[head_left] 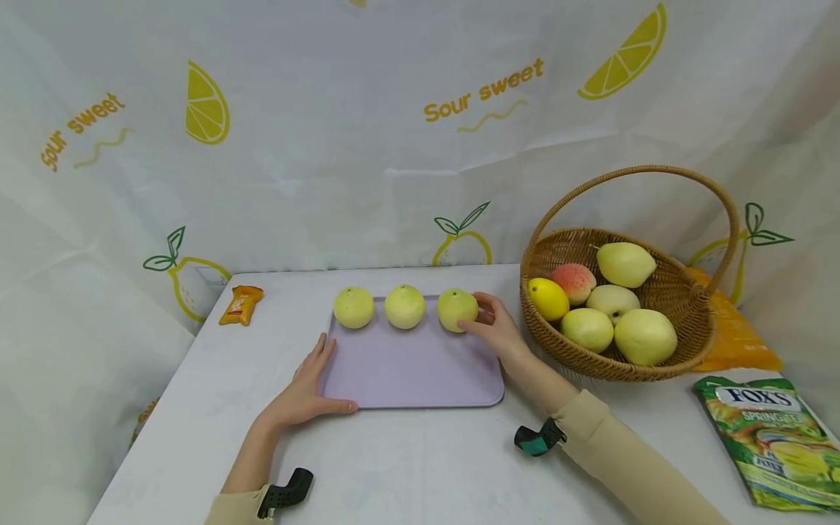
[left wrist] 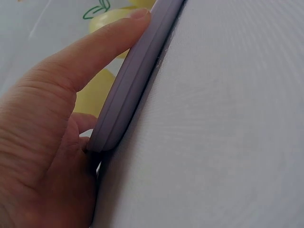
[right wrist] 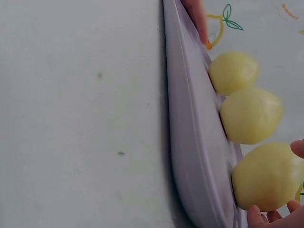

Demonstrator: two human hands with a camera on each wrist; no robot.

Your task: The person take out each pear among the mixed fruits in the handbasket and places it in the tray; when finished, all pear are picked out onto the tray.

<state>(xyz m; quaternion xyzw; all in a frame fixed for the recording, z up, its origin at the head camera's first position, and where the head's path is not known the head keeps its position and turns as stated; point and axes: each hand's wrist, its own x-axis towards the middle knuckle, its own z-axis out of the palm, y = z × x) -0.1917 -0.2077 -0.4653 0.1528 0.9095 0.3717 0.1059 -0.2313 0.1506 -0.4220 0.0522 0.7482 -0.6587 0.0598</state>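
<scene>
A lilac tray (head_left: 413, 368) lies on the table. Three pale yellow-green, round pears stand in a row along its far edge: a left pear (head_left: 354, 308), a middle pear (head_left: 404, 307) and a right pear (head_left: 454, 310). My right hand (head_left: 500, 332) holds the right pear from its right side, thumb in front and fingers behind; in the right wrist view, fingertips (right wrist: 255, 216) touch this pear. At the tray's near left corner, my left hand (head_left: 303, 390) is spread, its fingers along the left side and its thumb on the front rim (left wrist: 128, 90).
Right of the tray stands a wicker basket (head_left: 695, 321) with several pears, a peach (head_left: 574, 283) and a lemon-like yellow fruit (head_left: 548, 298). An orange packet (head_left: 741, 339) and a green FOX'S bag (head_left: 774, 441) lie beyond it. A small orange wrapped snack (head_left: 241, 305) lies far left.
</scene>
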